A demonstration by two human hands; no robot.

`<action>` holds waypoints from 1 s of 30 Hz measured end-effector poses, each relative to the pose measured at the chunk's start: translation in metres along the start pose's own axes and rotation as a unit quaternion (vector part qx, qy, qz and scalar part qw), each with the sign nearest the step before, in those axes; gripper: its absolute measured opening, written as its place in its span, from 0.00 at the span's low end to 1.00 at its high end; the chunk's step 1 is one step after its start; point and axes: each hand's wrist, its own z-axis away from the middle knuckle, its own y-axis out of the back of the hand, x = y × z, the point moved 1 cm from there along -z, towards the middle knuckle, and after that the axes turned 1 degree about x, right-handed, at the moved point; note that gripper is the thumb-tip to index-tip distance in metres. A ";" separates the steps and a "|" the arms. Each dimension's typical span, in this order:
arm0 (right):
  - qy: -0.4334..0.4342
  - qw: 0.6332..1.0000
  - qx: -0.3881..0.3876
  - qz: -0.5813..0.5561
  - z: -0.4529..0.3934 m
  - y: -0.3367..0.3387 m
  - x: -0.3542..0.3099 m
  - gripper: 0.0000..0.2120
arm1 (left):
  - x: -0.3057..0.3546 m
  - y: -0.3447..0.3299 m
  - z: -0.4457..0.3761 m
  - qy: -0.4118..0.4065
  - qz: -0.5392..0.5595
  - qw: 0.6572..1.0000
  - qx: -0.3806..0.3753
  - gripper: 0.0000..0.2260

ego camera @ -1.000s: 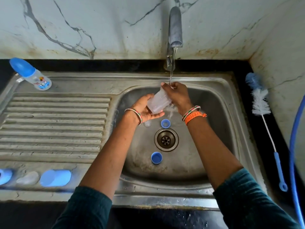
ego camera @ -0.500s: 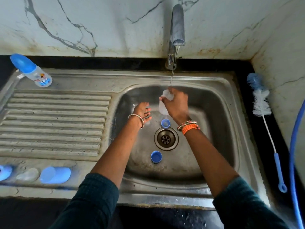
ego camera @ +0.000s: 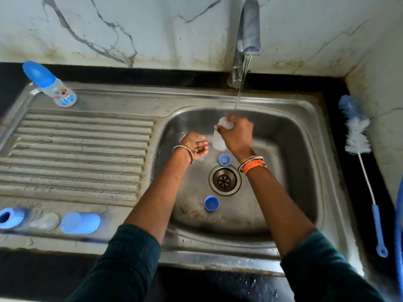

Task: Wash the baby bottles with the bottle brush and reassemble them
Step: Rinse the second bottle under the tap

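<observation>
right hand (ego camera: 236, 136): grip curled round clear bottle (ego camera: 219, 141) under tap stream | left hand (ego camera: 196, 144): grip loose, holding nothing

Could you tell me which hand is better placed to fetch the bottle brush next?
Probably the left hand: it is free, though the bottle brush lies on the right. The right hand grips the clear bottle under the tap.

Daylight soft and cool, no hard shadows; sink basin (ego camera: 290, 149) dimmer toward its far wall; pale glare on the steel front rim and on the tap (ego camera: 249, 27); right hand (ego camera: 236, 136) smeared by motion blur; blue caps at lower left (ego camera: 80, 223) soft, fringed with colour; wide-angle bend curves the counter edges and corners.
</observation>
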 end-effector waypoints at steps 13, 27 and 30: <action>-0.353 0.858 -0.105 -0.358 -0.010 0.028 0.000 0.09 | 0.036 -0.004 0.056 -0.121 0.032 0.980 -0.156 0.07; -0.223 0.914 -0.263 -0.215 0.047 0.064 -0.028 0.24 | 0.033 -0.010 0.110 -0.192 -0.122 0.970 -0.090 0.09; -0.220 0.914 -0.242 -0.239 0.063 0.049 -0.039 0.16 | 0.033 0.013 0.115 -0.180 -0.120 0.971 -0.101 0.08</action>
